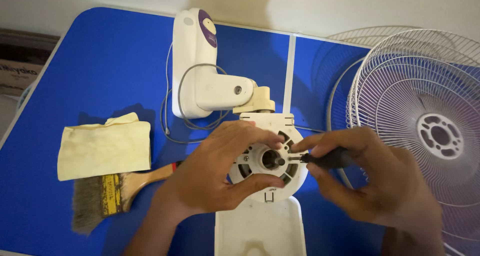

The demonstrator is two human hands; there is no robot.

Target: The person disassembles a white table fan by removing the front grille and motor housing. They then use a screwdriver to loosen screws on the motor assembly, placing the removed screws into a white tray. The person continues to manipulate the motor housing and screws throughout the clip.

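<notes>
on blue table, one motor, one screwdriver, one brush

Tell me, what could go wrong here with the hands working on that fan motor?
The screwdriver in the right hand points sideways at the motor housing, close to the left hand fingers; a slip might jab them. A loosened screw would be small and could roll off the blue table. The wire fan guard sits right beside the right hand, so an elbow could knock it.
</notes>
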